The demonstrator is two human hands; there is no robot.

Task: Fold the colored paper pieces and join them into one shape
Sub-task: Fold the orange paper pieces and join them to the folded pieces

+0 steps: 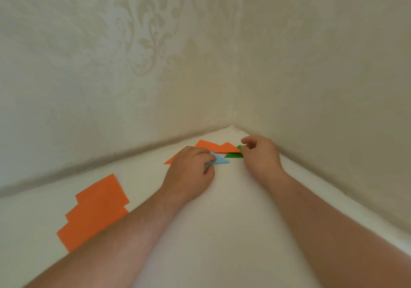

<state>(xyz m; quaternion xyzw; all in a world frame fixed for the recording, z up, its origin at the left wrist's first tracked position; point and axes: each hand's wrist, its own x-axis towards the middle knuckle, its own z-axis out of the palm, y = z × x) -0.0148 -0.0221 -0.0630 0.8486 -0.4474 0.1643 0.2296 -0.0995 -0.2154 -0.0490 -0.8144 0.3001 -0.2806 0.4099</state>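
Near the far corner of the white table lie folded paper pieces. My left hand (191, 167) pinches a folded light blue triangle (220, 160) between thumb and fingers. Behind it lie folded orange triangles (219, 147), partly hidden by that hand. My right hand (259, 154) grips the right end of a folded green piece (233, 155), which lies just right of the blue tip and in front of the orange ones. The blue and green pieces are close, with a small gap between their tips.
Several flat orange paper squares (95, 210) lie fanned out on the table's left side, beside my left forearm. Patterned walls (155, 54) close in the white table (222, 221) on the left and right, meeting at the far corner.
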